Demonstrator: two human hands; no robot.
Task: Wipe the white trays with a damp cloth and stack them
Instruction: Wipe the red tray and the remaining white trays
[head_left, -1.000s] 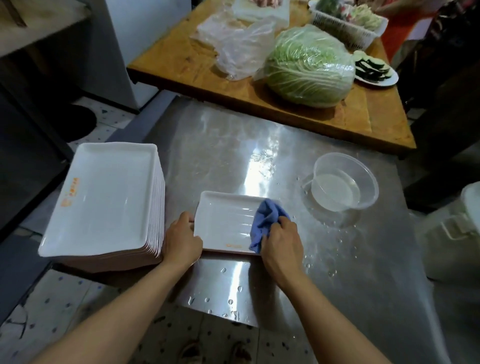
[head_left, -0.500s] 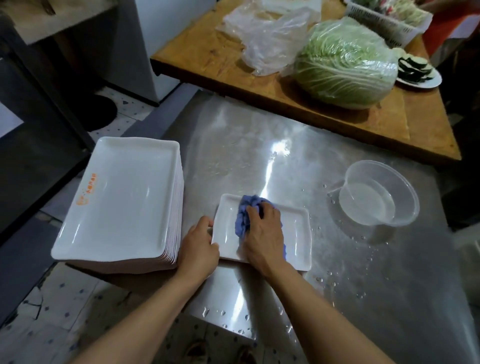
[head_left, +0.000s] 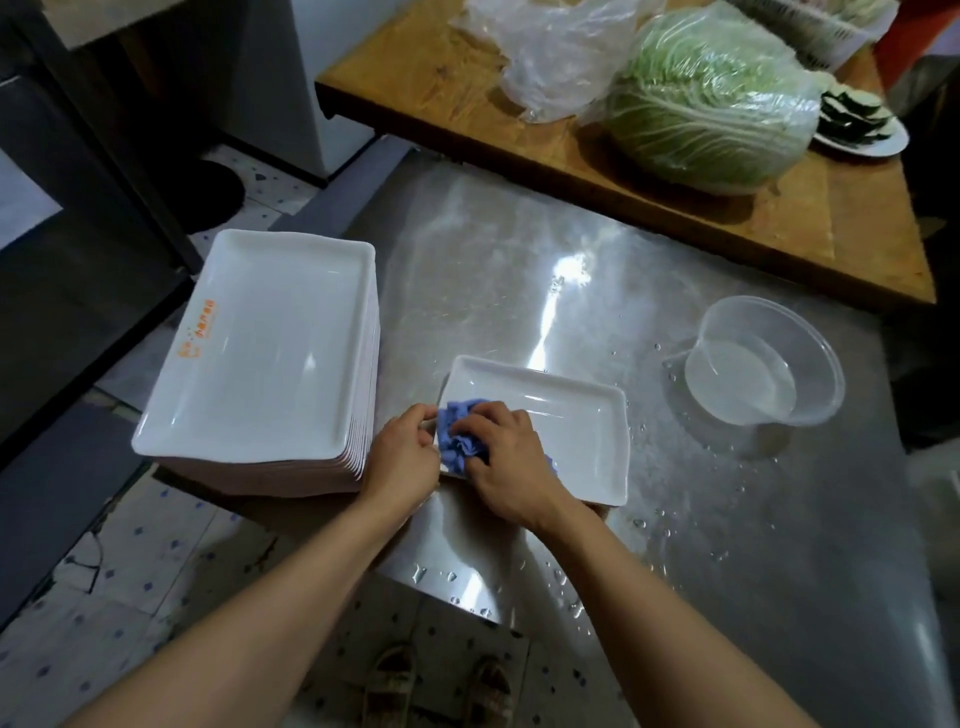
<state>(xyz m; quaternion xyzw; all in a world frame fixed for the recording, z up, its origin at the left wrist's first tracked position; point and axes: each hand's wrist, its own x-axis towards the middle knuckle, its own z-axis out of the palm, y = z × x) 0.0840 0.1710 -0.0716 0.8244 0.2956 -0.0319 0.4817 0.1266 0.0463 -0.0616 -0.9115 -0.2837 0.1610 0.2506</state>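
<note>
A single white tray (head_left: 566, 431) lies on the wet steel table (head_left: 675, 545), close to its front edge. My right hand (head_left: 506, 467) grips a crumpled blue cloth (head_left: 460, 434) and presses it into the tray's left end. My left hand (head_left: 402, 460) holds the tray's left rim, thumb and fingers curled around the edge. To the left stands a tall stack of white trays (head_left: 265, 353); the top one carries an orange print on its left side.
A clear plastic bowl of water (head_left: 763, 364) sits at the right on the steel table, with droplets around it. Behind is a wooden table (head_left: 649, 176) with a wrapped cabbage (head_left: 706, 98), a plastic bag (head_left: 545, 52) and a plate of sliced vegetables (head_left: 857, 119).
My right hand has dragged the cloth from the tray's right end across to its left end. My left hand has kept its hold on the left rim.
</note>
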